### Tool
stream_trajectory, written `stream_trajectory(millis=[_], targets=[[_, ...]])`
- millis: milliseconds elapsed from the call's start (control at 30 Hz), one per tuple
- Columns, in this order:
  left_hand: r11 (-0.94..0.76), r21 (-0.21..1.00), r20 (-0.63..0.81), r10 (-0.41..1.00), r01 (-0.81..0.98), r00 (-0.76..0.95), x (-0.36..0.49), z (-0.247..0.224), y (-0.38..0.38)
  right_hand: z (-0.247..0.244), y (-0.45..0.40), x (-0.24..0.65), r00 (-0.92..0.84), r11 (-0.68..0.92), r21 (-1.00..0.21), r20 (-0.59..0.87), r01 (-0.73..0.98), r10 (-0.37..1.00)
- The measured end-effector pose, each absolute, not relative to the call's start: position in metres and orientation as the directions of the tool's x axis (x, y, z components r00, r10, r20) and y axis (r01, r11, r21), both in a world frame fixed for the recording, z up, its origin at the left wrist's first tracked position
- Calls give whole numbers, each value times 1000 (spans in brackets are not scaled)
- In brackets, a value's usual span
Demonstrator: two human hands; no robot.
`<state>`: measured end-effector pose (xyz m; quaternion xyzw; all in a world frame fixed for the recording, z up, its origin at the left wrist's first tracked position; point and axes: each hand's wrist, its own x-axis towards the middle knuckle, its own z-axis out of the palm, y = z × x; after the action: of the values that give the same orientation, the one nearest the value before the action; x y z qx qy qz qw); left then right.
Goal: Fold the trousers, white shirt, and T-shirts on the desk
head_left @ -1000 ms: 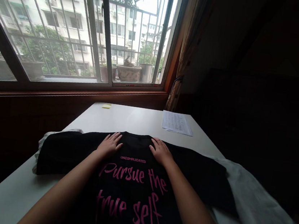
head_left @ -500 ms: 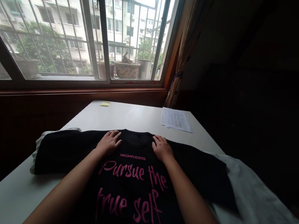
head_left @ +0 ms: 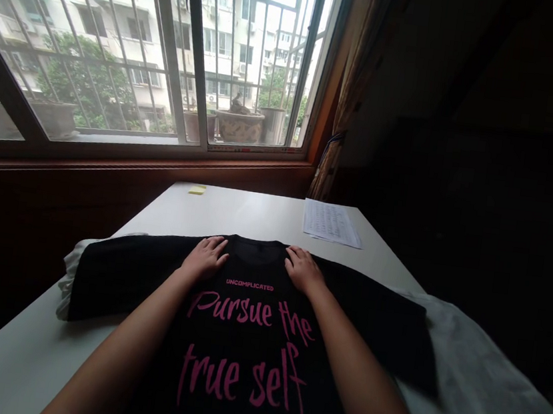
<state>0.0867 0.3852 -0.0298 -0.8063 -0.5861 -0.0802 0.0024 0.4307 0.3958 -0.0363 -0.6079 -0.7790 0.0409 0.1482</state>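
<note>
the shirt [head_left: 250, 338] lies spread on the table [head_left: 235, 214], print [head_left: 253, 313] up, directly in front of the person. the left hand [head_left: 206, 255] and right hand [head_left: 305, 270] rest on its shoulders, 1 on each side of the collar [head_left: 255, 251]. left fingers lie extended and slightly apart, thumb held away; right fingers are bent, thumb apart. whether either hand pinches fabric cannot be told. the step in hand appears to be smoothing the shoulders: apply equal pressure with both hands, draw outward from the collar, and leave the print unstretched. clearance: bare table extends beyond the collar, up to the papers [head_left: 332, 223] at far right and the note [head_left: 196, 190] at far left. caution: the right sleeve [head_left: 405, 330] overlies grey cloth [head_left: 468, 371] covering part of the table's right edge, and pale cloth [head_left: 66, 292] bunches beside the left cuff [head_left: 79, 290]; sideways pulls could drag either.
</note>
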Motion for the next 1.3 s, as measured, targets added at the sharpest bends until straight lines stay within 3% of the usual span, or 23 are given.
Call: stream_trajectory(millis=[733,1000,1133,1300], targets=[[-281,104,44,960,954,278,92,-24,380,-29,355,470,-334,348,-163,107,923,937],[-278,110,39,960,954,276,91,-25,381,6,361,577,38,-25,-97,140,995,989],[-280,118,42,960,953,277,91,-26,382,11,371,606,-59,65,-117,49,991,997],[-290,119,45,957,950,286,90,-26,382,21,389,613,-110,116,-88,68,989,992]])
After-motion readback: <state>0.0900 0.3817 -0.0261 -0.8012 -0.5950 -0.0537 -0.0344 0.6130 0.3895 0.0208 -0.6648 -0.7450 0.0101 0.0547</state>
